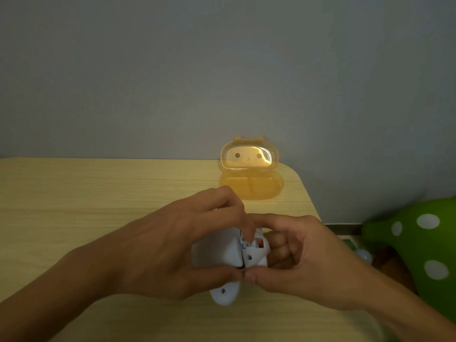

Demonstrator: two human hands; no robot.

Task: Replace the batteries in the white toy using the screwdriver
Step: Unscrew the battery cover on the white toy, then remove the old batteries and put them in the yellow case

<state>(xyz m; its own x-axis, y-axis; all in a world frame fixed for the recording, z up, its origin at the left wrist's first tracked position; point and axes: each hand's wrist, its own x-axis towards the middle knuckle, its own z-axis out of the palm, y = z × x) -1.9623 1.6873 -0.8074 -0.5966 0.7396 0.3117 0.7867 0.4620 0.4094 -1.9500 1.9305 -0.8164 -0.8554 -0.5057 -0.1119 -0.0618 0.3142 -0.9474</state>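
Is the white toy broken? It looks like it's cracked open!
It is open, though nothing shows damage. The white toy, held by the left hand and right hand above the table, shows a dark seam between two parts and something orange inside. That fits opening it for batteries. The yellow case behind also stands open.
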